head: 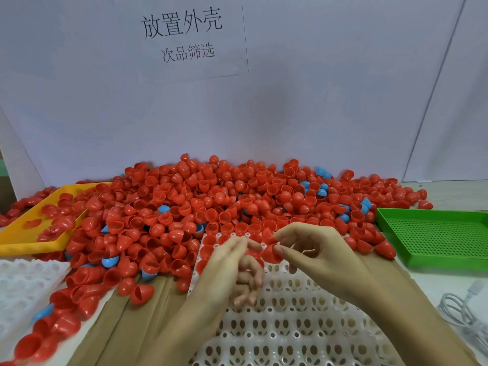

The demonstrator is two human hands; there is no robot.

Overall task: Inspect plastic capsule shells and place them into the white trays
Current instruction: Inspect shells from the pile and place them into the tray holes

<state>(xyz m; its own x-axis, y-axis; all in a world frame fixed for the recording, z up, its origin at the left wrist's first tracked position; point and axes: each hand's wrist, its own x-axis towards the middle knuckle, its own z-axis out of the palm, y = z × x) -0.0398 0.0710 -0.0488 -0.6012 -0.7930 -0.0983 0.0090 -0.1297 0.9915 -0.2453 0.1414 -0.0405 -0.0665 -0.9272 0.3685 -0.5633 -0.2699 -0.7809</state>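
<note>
The person's right hand (311,249) is hovering over the far edge of the white tray (290,313), pinching a red capsule shell (272,253) between thumb and forefinger. The left hand (229,262) is sitting just at nine o'clock of it, its forefinger and thumb reaching toward the same shell while the other fingers are curling loosely under the palm; whether it is actually touching the shell cannot be told. A few red shells are already sitting in the tray's far row of pockets (210,240), at eleven o'clock from the left hand.

A big heap of red shells (211,196), with some blue shells (109,261) mixed in, is spreading across the table at twelve o'clock. A yellow tray (29,247) holding a few red shells is lying at ten o'clock, a green perforated tray (435,236) at two o'clock, and a second white tray (18,286) at nine o'clock. A white cable (459,310) is lying at four o'clock. A paper sign (182,35) is hanging on the back wall.
</note>
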